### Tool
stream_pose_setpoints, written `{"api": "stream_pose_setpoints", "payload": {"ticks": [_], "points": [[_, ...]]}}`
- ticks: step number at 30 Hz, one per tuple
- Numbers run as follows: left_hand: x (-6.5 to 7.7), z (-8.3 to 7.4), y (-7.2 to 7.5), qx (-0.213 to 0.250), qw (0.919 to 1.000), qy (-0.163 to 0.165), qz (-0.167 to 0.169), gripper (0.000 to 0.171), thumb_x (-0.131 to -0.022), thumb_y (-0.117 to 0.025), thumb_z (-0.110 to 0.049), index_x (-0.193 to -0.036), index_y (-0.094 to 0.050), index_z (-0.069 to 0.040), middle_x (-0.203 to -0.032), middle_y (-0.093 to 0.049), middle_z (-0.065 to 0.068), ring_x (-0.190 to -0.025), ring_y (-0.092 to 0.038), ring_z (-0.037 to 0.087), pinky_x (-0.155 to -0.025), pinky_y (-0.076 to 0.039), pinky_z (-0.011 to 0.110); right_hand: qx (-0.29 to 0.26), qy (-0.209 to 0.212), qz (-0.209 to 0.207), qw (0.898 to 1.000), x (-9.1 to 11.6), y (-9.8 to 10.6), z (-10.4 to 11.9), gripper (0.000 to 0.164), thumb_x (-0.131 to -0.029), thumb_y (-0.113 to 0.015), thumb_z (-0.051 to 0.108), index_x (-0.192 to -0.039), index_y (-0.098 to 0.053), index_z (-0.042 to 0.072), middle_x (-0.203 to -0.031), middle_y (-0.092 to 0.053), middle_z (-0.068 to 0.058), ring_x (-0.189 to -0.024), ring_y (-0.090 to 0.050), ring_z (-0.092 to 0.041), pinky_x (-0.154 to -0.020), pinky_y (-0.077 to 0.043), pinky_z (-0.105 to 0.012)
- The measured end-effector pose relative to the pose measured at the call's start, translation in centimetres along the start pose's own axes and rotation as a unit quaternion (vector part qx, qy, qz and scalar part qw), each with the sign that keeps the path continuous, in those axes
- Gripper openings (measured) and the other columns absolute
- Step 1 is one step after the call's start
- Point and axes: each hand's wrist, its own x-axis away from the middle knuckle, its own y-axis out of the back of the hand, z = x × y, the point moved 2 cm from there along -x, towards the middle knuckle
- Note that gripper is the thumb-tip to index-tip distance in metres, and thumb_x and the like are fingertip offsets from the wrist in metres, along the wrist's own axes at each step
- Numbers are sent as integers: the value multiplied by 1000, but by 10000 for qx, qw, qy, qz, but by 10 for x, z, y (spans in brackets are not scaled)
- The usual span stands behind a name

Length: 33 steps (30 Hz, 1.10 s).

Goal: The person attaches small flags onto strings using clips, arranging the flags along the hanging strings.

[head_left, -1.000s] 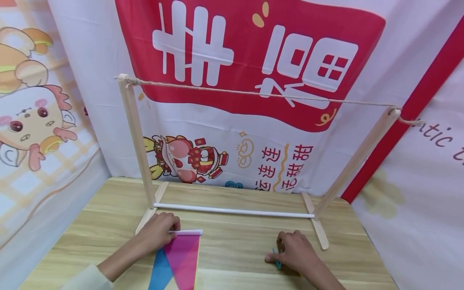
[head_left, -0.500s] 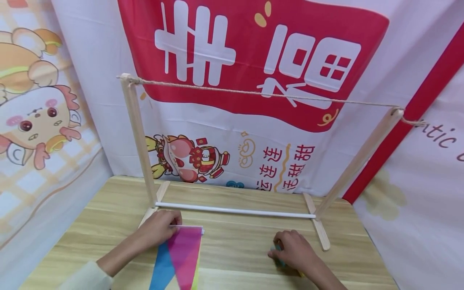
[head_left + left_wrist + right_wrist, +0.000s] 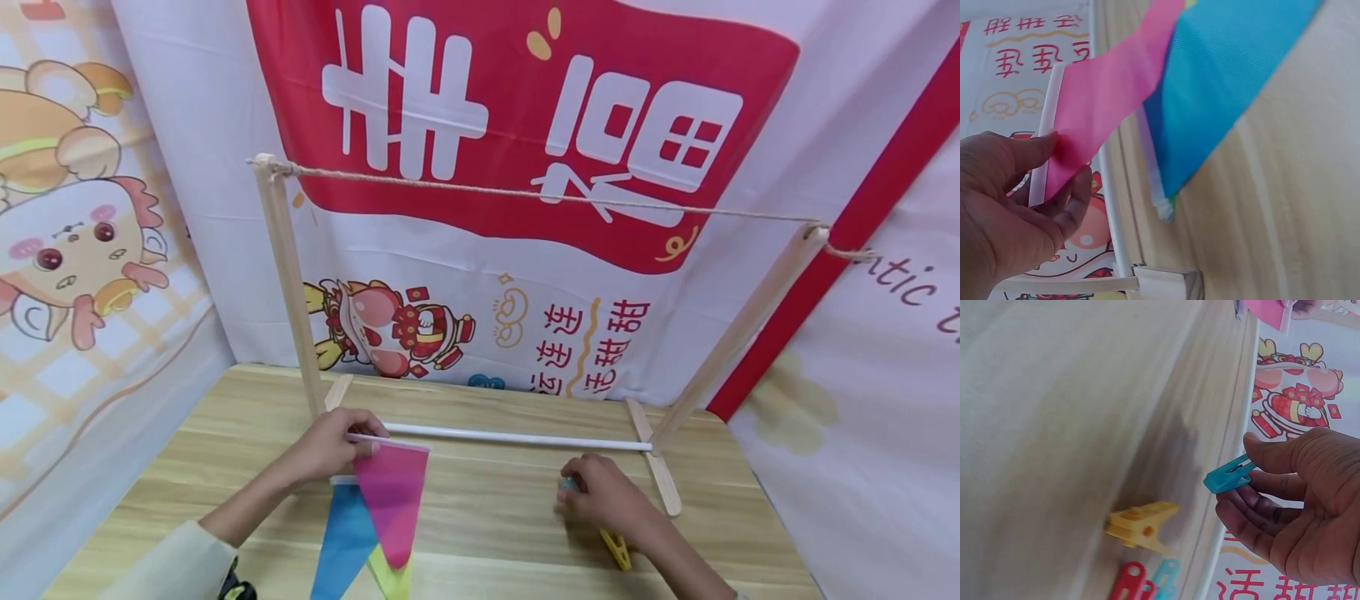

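My left hand (image 3: 333, 450) pinches a pink pennant (image 3: 396, 500) at its white top band, thumb on one side and fingers behind. The pennant hangs over a blue pennant (image 3: 345, 533) and part of a yellow one (image 3: 393, 575) on the table. In my right hand (image 3: 611, 500) a teal clothespin (image 3: 1229, 477) is pinched between thumb and fingers, a little above the table. Below that hand lies a yellow clothespin (image 3: 615, 550). The right wrist view also has a red clothespin (image 3: 1127, 581) and a second teal clothespin (image 3: 1166, 575) beside it.
Behind the hands stands a wooden frame with a left post (image 3: 285, 275) and a right post (image 3: 742, 333). Twine (image 3: 480, 190) runs between their tops, and a white rod (image 3: 517, 437) joins their feet. A printed cloth (image 3: 420, 242) hangs behind the table (image 3: 495, 550).
My left hand has lifted the pink pennant up and slightly right, uncovering more of the blue and yellow ones. My right hand has risen slightly with the teal clothespin, uncovering the yellow clothespin.
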Motion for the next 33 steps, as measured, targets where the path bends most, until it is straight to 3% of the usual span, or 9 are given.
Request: {"api": "stream_pose_setpoints", "payload": {"ticks": [5, 11, 20, 26, 33], "points": [[-1, -9, 8, 588, 9979, 182, -190, 11, -103, -83, -7, -113, -82, -5, -107, -82, 10, -94, -76, 21, -80, -70, 31, -55, 2, -6, 10000, -6, 14, 7, 26, -97, -89, 12, -117, -81, -3, -97, -78, -5, -88, -68, -13, -79, -62, -35], [-2, -16, 20, 1128, 9927, 78, -422, 23, -99, -89, -13, -116, -81, 1, -103, -84, 12, -89, -82, 21, -81, -72, 34, -46, -27, -60, 10000, -12, 31, 15, 27, -99, -87, 11, -121, -81, -2, -97, -79, -3, -88, -70, -10, -77, -64, -32], [-4, -27, 35, 1521, 9856, 362, -648, 32, -98, -91, -22, -120, -82, 0, -97, -87, 5, -87, -82, 17, -83, -73, 37, -63, 172, -229, 9996, -24, 62, 34, 26, -102, -85, 12, -124, -80, -1, -107, -83, -8, -97, -78, -17, -86, -70, -41], [-5, -37, 42, 1482, 9859, 81, -771, 32, -103, -87, -23, -124, -82, 1, -101, -88, 8, -89, -82, 13, -84, -69, 25, -91, 288, -370, 9989, -32, 82, 52, 27, -103, -83, 12, -127, -80, 1, -112, -83, -10, -100, -79, -19, -89, -71, -42], [-5, -49, 51, 1651, 9821, -21, -909, 34, -105, -83, -22, -129, -81, 3, -103, -88, 6, -90, -83, 10, -87, -69, 24, -104, 615, -640, 9960, -36, 104, 75, 25, -102, -83, 9, -126, -81, 1, -115, -84, -13, -101, -81, -22, -92, -72, -46]]}}
